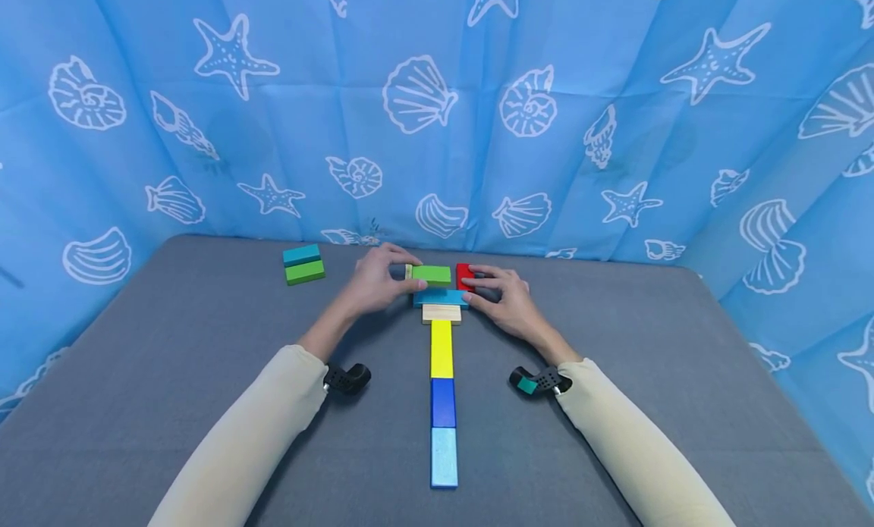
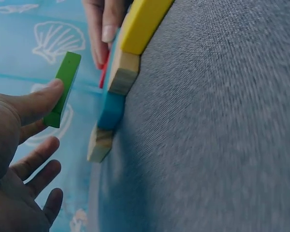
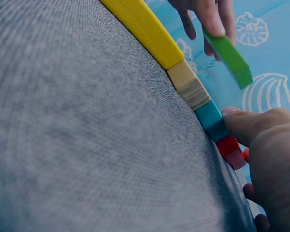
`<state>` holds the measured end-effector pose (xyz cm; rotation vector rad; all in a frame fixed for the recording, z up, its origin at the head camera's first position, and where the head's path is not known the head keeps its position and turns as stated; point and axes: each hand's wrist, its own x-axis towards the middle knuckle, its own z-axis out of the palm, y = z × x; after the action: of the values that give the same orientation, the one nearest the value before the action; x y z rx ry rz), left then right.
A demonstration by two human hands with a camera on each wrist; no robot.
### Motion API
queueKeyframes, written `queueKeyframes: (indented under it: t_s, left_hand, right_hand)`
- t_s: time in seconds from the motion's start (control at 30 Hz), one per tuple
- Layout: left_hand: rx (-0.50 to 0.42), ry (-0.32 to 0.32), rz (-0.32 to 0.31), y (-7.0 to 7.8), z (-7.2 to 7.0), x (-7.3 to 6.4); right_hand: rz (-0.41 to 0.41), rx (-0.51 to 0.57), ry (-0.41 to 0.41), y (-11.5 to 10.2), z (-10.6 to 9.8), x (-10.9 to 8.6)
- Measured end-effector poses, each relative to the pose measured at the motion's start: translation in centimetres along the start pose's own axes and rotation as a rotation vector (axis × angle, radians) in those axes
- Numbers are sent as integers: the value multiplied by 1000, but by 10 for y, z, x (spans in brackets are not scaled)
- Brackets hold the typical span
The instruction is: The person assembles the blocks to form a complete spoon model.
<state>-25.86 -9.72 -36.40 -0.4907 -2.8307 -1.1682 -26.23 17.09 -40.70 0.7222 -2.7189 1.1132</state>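
My left hand [image 1: 382, 278] pinches a green block [image 1: 432, 275] between thumb and fingers. In the left wrist view, that block [image 2: 63, 89] is raised clear of the row, and the other fingers are spread. My right hand [image 1: 504, 299] reaches in from the right, its fingers straight. Its fingertips touch a red block [image 1: 465, 277], while the thumb rests at the right end of a teal block [image 1: 437, 298]. In the right wrist view, the red block [image 3: 230, 151] adjoins the teal one [image 3: 211, 121]. A plain wooden block [image 2: 100, 145] stands past the teal block's left end.
Toward me from the teal block runs a line: natural wood blocks [image 1: 441, 313], a yellow block [image 1: 441, 349], a dark blue block [image 1: 443, 403] and a light blue block [image 1: 444, 457]. Teal [image 1: 301, 254] and green [image 1: 305, 272] blocks lie far left on the grey table [image 1: 205, 360]. A blue curtain [image 1: 437, 170] hangs behind.
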Motion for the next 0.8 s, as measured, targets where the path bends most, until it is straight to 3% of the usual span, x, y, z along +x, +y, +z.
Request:
queueKeyframes:
  t_s: [0.4, 0.8]
  left_hand:
    - [20, 0, -46, 1, 18, 15]
    - [42, -15, -82, -1, 25, 18]
  right_hand:
    - [14, 1, -10, -1, 0, 0]
    - [23, -1, -15, -2, -1, 0]
